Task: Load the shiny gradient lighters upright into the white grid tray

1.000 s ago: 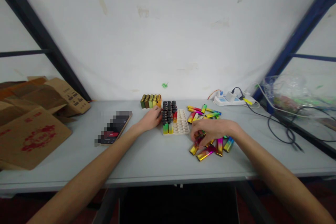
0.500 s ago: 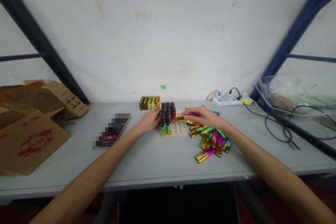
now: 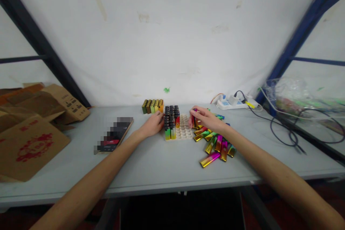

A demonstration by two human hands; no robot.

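One glossy stick, long axis nearly upright, is pinched by nearly closed fingers of the right hand, just right of the white tray; left of it, what the left hand holds I cannot tell.

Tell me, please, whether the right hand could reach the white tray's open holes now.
Probably yes: the right hand, holding a shiny piece, is beside the white tray, and nothing visible blocks its open holes.
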